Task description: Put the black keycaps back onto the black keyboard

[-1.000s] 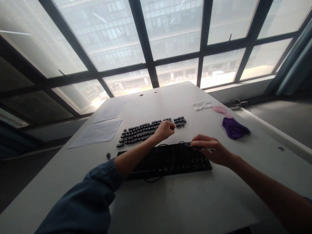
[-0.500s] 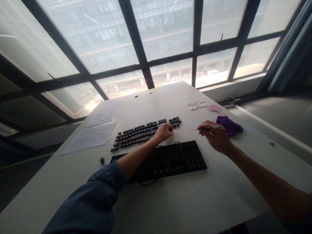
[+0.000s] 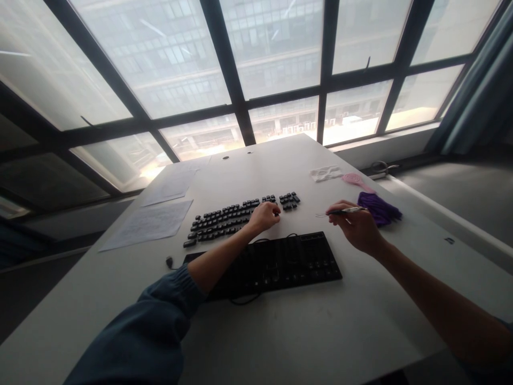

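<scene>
My left hand point(image 3: 264, 217) is closed at the near edge of the rows of loose black keycaps point(image 3: 218, 220), with a small black keycap point(image 3: 276, 214) at its fingertips. Below that forearm lies a black keyboard point(image 3: 280, 264), partly covered by the sleeve and wrist. Keys still show along its lower right part. To the right, my right hand point(image 3: 356, 229) grips a slim keycap puller point(image 3: 348, 210) with thin wire ends pointing left, held above the table and touching nothing else.
A purple fringed cloth point(image 3: 379, 208), a pink brush-like item point(image 3: 356, 180) and a white cloth point(image 3: 325, 173) lie at the right. Printed sheets point(image 3: 148, 224) lie at the left. A USB plug point(image 3: 169, 262) rests beside the keyboard. Windows stand behind the white table point(image 3: 256, 176).
My left hand has shifted slightly left along the keycap rows, uncovering more keycaps at the right end. My right hand stays almost still with the puller. The view has shifted a little.
</scene>
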Action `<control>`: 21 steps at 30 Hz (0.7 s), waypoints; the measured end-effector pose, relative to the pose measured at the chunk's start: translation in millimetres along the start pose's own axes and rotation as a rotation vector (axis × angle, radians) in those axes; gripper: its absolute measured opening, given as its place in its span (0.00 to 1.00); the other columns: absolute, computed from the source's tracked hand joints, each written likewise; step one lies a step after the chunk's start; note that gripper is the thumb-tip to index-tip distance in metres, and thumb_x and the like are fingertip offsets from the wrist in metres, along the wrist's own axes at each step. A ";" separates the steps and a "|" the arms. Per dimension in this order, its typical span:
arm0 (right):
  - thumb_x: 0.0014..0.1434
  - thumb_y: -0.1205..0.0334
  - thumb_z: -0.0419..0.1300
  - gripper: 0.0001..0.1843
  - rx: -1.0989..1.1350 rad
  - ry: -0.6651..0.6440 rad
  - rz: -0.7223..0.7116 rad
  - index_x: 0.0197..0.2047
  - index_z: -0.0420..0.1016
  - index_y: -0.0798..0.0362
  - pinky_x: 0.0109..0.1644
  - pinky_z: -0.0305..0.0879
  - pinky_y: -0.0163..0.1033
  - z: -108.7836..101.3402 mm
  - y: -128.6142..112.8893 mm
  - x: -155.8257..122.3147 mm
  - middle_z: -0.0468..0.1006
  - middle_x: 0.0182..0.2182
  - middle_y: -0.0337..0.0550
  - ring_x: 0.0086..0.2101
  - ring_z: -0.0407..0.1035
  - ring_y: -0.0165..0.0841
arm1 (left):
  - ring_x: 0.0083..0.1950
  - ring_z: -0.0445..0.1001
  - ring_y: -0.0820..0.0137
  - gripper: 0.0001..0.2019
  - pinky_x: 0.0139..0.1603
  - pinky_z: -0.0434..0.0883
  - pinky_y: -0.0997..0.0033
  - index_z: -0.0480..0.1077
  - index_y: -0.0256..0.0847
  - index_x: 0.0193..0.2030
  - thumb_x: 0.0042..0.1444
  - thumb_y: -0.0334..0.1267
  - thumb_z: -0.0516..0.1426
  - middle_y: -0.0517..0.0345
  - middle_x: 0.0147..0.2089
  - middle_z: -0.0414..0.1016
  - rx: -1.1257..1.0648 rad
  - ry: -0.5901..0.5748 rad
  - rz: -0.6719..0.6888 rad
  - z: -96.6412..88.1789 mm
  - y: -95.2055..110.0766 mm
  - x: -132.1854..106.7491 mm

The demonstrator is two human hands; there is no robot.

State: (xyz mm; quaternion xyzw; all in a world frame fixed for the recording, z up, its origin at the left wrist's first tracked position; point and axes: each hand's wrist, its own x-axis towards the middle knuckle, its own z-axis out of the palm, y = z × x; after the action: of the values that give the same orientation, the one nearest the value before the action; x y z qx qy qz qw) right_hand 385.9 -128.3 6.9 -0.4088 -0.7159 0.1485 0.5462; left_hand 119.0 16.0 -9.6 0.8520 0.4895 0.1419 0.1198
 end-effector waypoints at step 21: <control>0.64 0.60 0.60 0.07 0.249 -0.327 0.308 0.37 0.75 0.54 0.32 0.67 0.37 16.0 -16.2 -14.9 0.73 0.27 0.39 0.27 0.69 0.31 | 0.40 0.75 0.67 0.10 0.46 0.70 0.68 0.78 0.40 0.44 0.59 0.34 0.57 0.54 0.42 0.78 -0.153 0.041 0.184 -18.7 51.9 -67.8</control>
State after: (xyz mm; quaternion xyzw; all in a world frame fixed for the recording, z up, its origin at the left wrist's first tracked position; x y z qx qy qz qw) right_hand 365.6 -145.8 1.9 -0.4130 -0.7003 0.3811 0.4401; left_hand 121.3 -67.2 17.2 0.8786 0.3991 0.2069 0.1609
